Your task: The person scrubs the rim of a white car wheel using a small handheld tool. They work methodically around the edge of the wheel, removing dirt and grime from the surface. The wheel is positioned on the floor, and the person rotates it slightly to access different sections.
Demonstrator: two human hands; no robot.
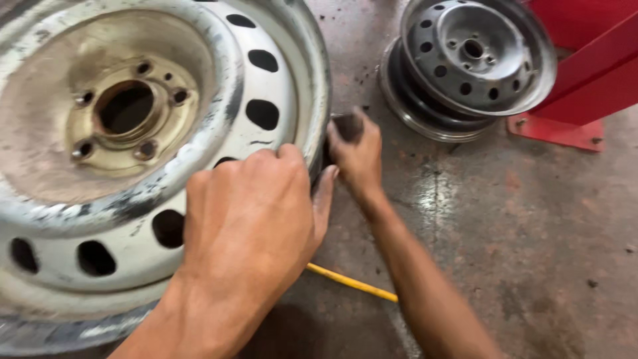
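Left hand [249, 216] closed over the rim edge of a big steel wheel [126, 146], right hand [355, 156] at the same edge just beyond it.

The left hand sits nearest the camera, knuckles up, fingers curled and clenched over the outer lip of the worn silver wheel, which fills the left of the view and lies flat with its hub holes and oval vents facing up. A strip of dark tyre [60, 336] shows under the wheel's near edge. The right hand reaches in from the lower right and pinches a small dark piece [347, 126] against the wheel's right edge; what that piece is cannot be told. A thin yellow rod [352, 284] lies on the stained concrete floor [525, 226] between the forearms. Well apart, at upper right, a smaller grey wheel [468, 63] leans against a red metal frame [585, 73].
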